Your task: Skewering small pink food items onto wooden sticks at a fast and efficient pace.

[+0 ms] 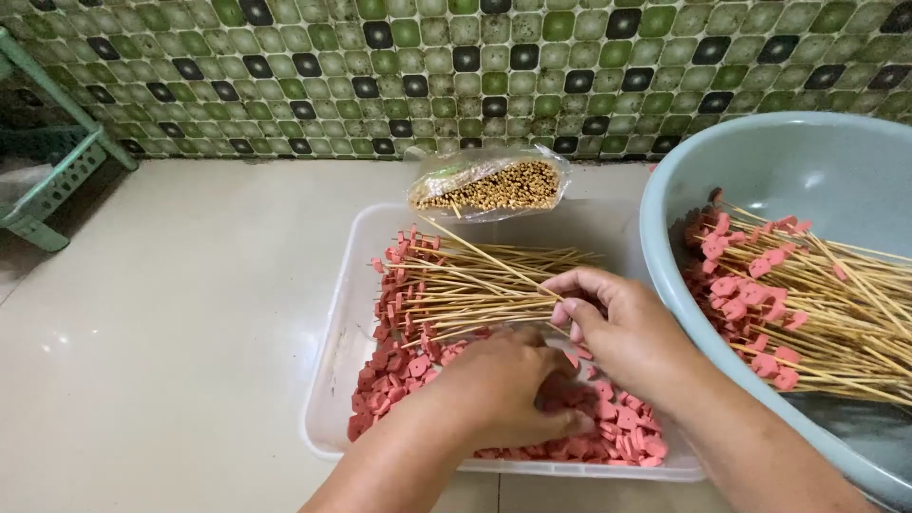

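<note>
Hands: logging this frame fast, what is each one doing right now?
Left hand: palm down on the pink sausage slices in the clear tray; grip hidden.
Right hand: closed on the bamboo skewers.

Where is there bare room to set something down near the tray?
The bare floor left of the clear tray is widest, out to the green rack. Crowded: the skewer bundle bag behind the tray, and the blue basin to its right.

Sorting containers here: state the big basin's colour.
Pale blue-grey basin, clearest in the head view.
</note>
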